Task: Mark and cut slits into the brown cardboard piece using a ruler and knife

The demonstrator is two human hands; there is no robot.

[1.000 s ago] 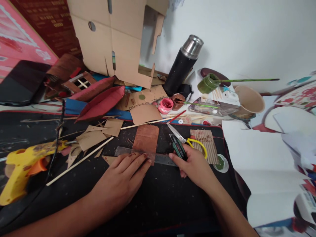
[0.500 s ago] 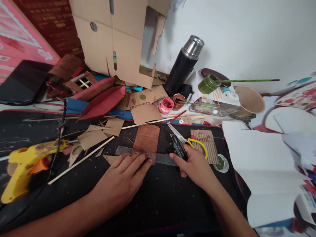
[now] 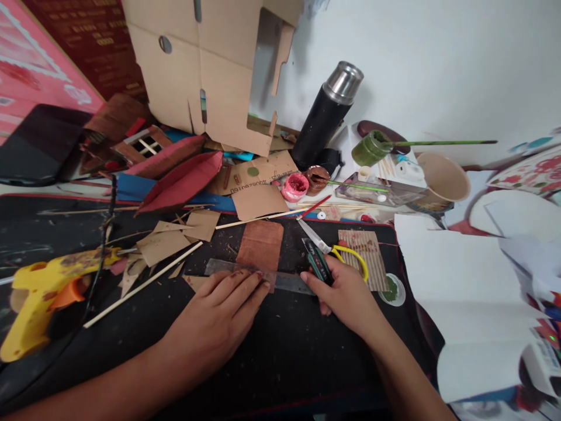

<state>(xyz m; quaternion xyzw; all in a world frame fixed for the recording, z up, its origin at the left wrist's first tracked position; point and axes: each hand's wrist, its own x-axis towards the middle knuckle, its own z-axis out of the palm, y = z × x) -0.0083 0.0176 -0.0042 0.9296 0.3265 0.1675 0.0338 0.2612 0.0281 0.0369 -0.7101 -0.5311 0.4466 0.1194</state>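
My left hand (image 3: 225, 307) lies flat with its fingers stretched across a clear ruler (image 3: 289, 282), pressing it over the lower part of a brown-painted cardboard piece (image 3: 260, 242). In my right hand (image 3: 344, 295) is a dark green box cutter (image 3: 319, 262), its tip pointing up and away from me. The thumb of that hand is close to the ruler's right end. Just beyond the knife lie scissors (image 3: 363, 263) with yellow handles, partly behind my right hand. Whether the cutter's blade is out is hard to make out.
A yellow glue gun (image 3: 33, 313) lies at the left with its cord. Cardboard scraps (image 3: 162, 248) and a thin wooden stick (image 3: 144, 285) are beside it. Paint jars (image 3: 295, 188), a black thermos (image 3: 322, 126) and a red cardboard boat shape (image 3: 184, 184) stand at the back. Corrugated cardboard (image 3: 366, 251) lies right.
Both hands, the ruler and the box cutter hold the same places. Only the camera view has shifted very slightly.
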